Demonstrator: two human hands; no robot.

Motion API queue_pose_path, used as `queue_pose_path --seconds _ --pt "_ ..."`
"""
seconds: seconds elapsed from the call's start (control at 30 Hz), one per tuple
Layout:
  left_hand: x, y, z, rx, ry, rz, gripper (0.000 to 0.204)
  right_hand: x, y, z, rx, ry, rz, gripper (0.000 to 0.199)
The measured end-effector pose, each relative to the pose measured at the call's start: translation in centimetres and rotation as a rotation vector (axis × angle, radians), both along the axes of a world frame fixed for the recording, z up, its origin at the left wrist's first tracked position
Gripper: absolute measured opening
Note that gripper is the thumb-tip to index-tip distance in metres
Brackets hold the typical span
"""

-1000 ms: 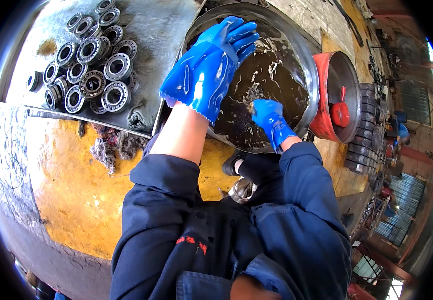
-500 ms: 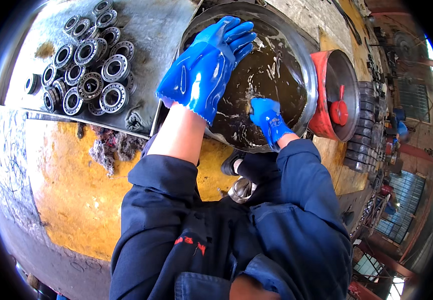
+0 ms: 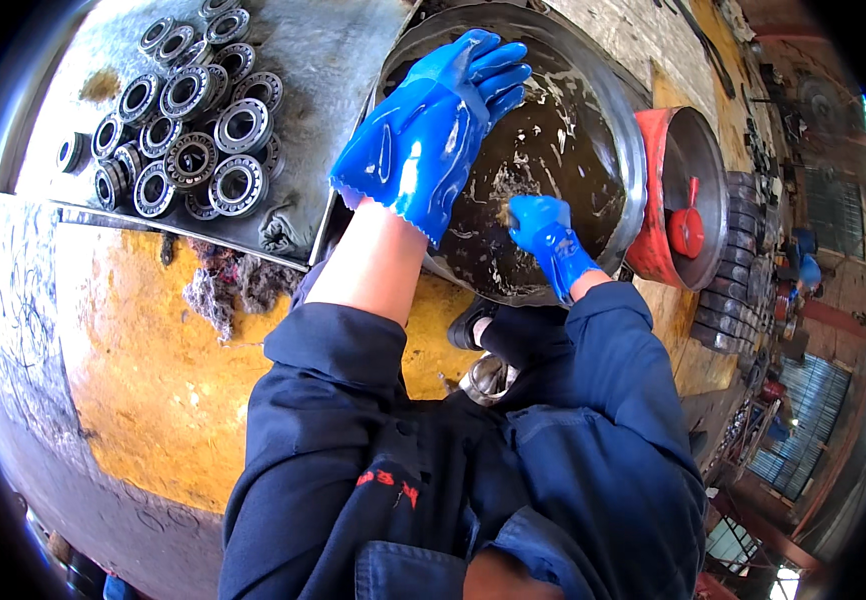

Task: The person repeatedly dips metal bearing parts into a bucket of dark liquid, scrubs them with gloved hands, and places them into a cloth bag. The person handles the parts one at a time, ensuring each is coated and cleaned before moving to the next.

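Observation:
A wide metal basin (image 3: 634,165) of dark, murky liquid (image 3: 578,160) lies ahead of me. My left hand (image 3: 443,120), in a long blue rubber glove, reaches over its left side. Those fingers are stretched out side by side, and the palm side is hidden. Lower in the basin, my right hand (image 3: 545,228), in a blue glove, is closed just over the liquid. A small tan bit shows at its fingertips, but I cannot make out what it is. Light streaks and ripples surround that fist.
Several steel roller bearings (image 3: 243,126) are heaped on a metal tray (image 3: 353,40) at left, with a grey rag (image 3: 278,232) by its near edge. Dirty fibre waste (image 3: 215,298) lies below. Right of the basin, a red bucket (image 3: 650,235) contains a red ladle-like scoop (image 3: 687,232). Stacked dark rings (image 3: 728,290) stand beyond.
The whole view has shifted slightly, so the tray and basin appear a little further right. Both hands keep nearly the same places over the basin. The ripples near the right fist have changed.

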State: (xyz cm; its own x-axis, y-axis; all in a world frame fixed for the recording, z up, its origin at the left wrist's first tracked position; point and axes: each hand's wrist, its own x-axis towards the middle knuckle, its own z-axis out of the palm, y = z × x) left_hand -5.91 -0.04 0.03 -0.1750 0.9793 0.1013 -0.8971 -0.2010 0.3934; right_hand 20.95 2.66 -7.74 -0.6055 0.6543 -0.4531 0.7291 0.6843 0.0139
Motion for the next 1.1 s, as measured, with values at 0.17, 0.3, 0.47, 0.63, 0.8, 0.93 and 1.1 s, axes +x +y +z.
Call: queue_pose_path --seconds 0.17,0.3,0.47,0.63,0.8,0.93,1.1 --pt "-0.3 -0.3 -0.8 0.077 -0.059 0.007 0.056 -1.1 0.2 0.4 0.008 -0.075 0.095 0.017" --pt "-0.1 0.1 1.1 -0.085 -0.027 -0.006 0.057 3.3 2.0 -3.8 -0.374 0.205 -0.719 0.023" --pt "-1.0 -0.7 0.9 -0.139 -0.038 0.041 0.048 -1.6 -0.7 -0.6 0.024 0.197 -0.108 0.027" --pt "-0.6 -0.3 2.2 -0.178 -0.122 -0.01 0.041 -1.8 1.0 0.0 0.005 -0.138 0.274 0.028" --pt "-0.3 -1.1 4.1 -0.227 -0.172 0.004 0.033 3.2 0.3 -3.9 -0.266 0.407 -0.628 0.03" --pt "-0.2 -2.7 4.5 -0.139 -0.146 0.016 0.046 -0.9 -1.7 1.5 -0.068 0.21 -0.29 0.022" --pt "-0.5 -1.4 4.0 -0.208 -0.145 -0.024 0.047 -2.4 -0.1 0.3 0.178 -0.049 0.427 0.014"
